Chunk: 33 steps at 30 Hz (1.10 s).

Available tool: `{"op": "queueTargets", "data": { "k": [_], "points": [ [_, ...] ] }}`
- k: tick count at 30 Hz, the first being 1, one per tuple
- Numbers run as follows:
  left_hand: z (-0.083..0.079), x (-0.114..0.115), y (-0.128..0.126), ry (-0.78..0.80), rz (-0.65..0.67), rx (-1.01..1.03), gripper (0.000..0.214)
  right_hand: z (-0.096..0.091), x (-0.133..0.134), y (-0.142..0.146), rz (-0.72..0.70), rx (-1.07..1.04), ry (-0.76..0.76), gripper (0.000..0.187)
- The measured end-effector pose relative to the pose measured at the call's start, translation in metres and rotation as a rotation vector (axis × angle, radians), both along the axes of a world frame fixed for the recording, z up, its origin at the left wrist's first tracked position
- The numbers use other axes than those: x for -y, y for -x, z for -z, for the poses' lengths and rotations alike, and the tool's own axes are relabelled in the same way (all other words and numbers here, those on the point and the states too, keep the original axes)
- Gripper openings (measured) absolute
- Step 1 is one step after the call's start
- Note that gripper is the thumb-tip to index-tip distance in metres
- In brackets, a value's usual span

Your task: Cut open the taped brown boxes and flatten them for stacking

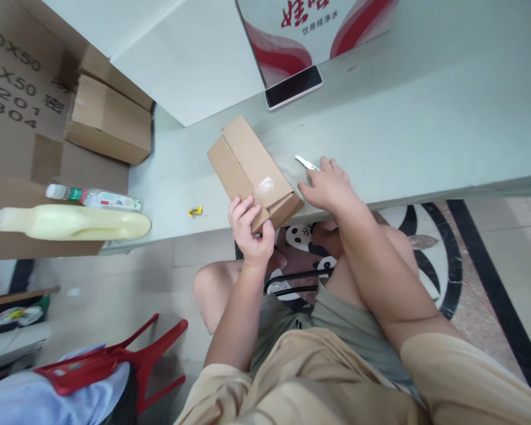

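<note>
A small brown cardboard box [252, 162], its top flaps meeting at a seam and a piece of clear tape near one end, lies tilted at the table's front edge. My left hand [251, 233] grips its near end, fingers on top and thumb at the end face. Right of the box, my right hand [330, 186] rests low over the table with its fingers apart. A scalpel-like knife [307, 163] points its blade out from beside those fingers; the rest of its handle is hidden under the hand.
A phone-like black-faced device [294, 88] leans by a red-and-white carton [287, 44]. Leftward are a yellow scrap [195, 211], a water bottle [110, 199], a pale yellow bottle [71, 222] and another cardboard box [110, 118]. A red chair [146, 360] stands at lower left.
</note>
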<state>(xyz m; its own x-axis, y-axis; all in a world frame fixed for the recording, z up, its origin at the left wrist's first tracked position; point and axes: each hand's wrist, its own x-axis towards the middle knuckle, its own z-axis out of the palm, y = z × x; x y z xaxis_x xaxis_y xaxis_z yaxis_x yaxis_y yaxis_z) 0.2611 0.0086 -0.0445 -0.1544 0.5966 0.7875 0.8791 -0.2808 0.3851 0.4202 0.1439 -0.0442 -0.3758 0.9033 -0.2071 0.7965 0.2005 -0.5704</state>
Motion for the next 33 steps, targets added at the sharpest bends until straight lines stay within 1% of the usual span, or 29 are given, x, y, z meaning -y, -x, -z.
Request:
{"op": "queueTargets", "data": {
  "k": [4, 7, 9, 12, 14, 15, 17, 20, 22, 24, 27, 29, 31, 33],
  "points": [
    [0.000, 0.000, -0.001, -0.003, 0.001, -0.005, 0.026, -0.009, 0.003, 0.000, 0.006, 0.069, -0.029, 0.045],
    [0.000, 0.001, -0.001, 0.006, -0.012, -0.012, 0.024, -0.009, 0.001, -0.001, 0.005, 0.030, -0.054, 0.041],
    [0.000, 0.001, -0.002, 0.001, -0.009, -0.002, 0.025, -0.007, -0.001, -0.001, 0.036, -0.043, -0.052, 0.039],
    [0.001, -0.001, -0.002, -0.011, -0.008, 0.002, 0.024, -0.003, -0.005, -0.001, 0.115, -0.223, -0.115, 0.047],
    [0.000, -0.002, -0.003, -0.014, -0.012, -0.005, 0.024, -0.002, -0.007, -0.001, 0.129, -0.343, -0.135, 0.053],
    [-0.001, -0.002, -0.003, -0.014, -0.012, -0.004, 0.023, -0.001, -0.007, -0.001, 0.124, -0.392, -0.120, 0.054],
    [-0.004, -0.002, -0.007, -0.002, -0.012, 0.008, 0.023, -0.002, -0.007, 0.000, 0.113, -0.465, -0.061, 0.051],
    [-0.011, 0.001, -0.014, 0.071, -0.035, 0.028, 0.025, -0.003, -0.005, 0.001, 0.113, -0.574, 0.008, 0.046],
    [-0.014, 0.005, -0.018, 0.117, -0.060, 0.023, 0.026, -0.004, -0.006, 0.001, 0.132, -0.704, 0.008, 0.044],
    [-0.015, 0.007, -0.018, 0.125, -0.065, 0.005, 0.028, -0.004, -0.008, 0.002, 0.160, -0.886, 0.000, 0.039],
    [-0.015, 0.009, -0.011, 0.129, -0.002, -0.042, 0.031, -0.003, -0.013, 0.002, 0.170, -1.181, 0.058, 0.030],
    [-0.016, 0.007, -0.003, 0.138, 0.045, -0.091, 0.033, -0.001, -0.016, 0.003, 0.167, -1.327, 0.101, 0.029],
    [-0.017, 0.005, 0.003, 0.151, 0.070, -0.139, 0.036, 0.001, -0.018, 0.003, 0.174, -1.398, 0.105, 0.030],
    [-0.018, 0.002, 0.006, 0.171, 0.087, -0.161, 0.039, 0.004, -0.019, 0.003, 0.193, -1.424, 0.056, 0.031]
  ]
}}
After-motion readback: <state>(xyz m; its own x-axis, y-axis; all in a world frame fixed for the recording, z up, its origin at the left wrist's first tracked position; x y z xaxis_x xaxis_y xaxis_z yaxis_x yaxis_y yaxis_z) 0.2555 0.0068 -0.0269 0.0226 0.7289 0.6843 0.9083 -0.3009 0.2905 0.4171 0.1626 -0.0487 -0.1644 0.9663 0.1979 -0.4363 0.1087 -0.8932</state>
